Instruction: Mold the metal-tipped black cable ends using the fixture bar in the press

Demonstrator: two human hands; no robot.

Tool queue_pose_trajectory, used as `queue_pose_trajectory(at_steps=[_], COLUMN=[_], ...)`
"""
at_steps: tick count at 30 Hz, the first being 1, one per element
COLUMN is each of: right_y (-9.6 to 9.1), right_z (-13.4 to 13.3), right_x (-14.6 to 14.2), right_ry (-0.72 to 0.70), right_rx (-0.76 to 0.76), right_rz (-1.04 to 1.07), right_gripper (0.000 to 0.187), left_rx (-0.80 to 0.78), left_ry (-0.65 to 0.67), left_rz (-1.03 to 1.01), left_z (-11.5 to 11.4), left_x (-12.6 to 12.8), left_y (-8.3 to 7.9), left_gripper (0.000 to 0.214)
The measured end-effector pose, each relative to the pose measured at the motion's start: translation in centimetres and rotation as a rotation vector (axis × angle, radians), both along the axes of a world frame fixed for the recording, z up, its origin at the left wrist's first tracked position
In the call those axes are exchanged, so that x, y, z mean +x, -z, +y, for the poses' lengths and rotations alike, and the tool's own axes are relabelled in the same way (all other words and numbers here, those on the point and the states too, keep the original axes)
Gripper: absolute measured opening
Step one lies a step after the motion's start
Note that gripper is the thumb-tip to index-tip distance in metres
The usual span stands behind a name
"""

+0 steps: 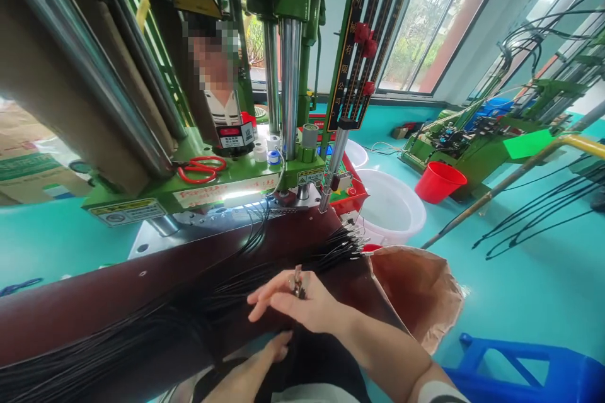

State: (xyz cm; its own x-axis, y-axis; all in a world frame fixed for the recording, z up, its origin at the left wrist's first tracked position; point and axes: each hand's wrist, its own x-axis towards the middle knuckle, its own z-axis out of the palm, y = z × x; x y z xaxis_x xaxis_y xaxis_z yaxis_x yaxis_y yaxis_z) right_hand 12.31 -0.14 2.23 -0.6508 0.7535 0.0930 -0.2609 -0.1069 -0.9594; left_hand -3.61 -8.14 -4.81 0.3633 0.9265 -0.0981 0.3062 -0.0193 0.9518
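Note:
My right hand (302,299) is over the front part of a dark brown table (302,227), its fingers stretched out and slightly apart. A small metal piece (297,283) sits at its fingers, perhaps worn like a ring; its kind is unclear. Below it, near my lap, my left hand (278,349) shows only in part, with most of its fingers hidden. Long black cables (142,334) run along the table beside my hands. Their bunched ends (347,242), with light metallic tips, lie at the table's right end. More thin black cables (258,227) reach into the green press.
A green press (255,179) stands behind the table, with red-handled scissors (202,170) on its ledge. To the right are a brown paper sack (425,289), a white tub (392,201), a red bucket (439,182) and a blue stool (524,365). A person (222,104) is beyond the press.

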Motion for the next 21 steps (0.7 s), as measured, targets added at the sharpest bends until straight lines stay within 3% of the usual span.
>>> queue_pose_trajectory(at_steps=[3,6,9,14,18,21], right_y=[1.2,1.3,-0.6,-3.9,-3.5,-2.7], right_z=[1.0,3.0,4.8,5.7,5.3,4.9], right_x=[0.0,0.4,1.0,0.9,0.6,0.6], right_ry=[-0.085,-0.003,0.045,-0.337,-0.421,-0.449], right_rx=[-0.001,-0.075,0.106,0.425,0.632,0.671], right_rz=[-0.185,-0.047,-0.084,-0.559,-0.601,-0.618], right_gripper=[0.03,0.046,0.04,0.038,0.045,0.046], left_rx=[-0.367,-0.612,-0.631,-0.592,-0.647,-0.63], left_ry=[-0.128,-0.186,-0.188,-0.279,-0.231,-0.234], left_rz=[-0.601,-0.869,-0.871,-0.849,-0.817,-0.771], left_z=[1.8,3.3,4.0,4.3,4.0,3.8], left_x=[3.3,5.6,6.4,6.3,6.2,6.3], left_y=[-1.8,-2.6,-2.5,-2.7,-3.1,-3.6], left_gripper=[0.036,0.028,0.024,0.026,0.029,0.031])
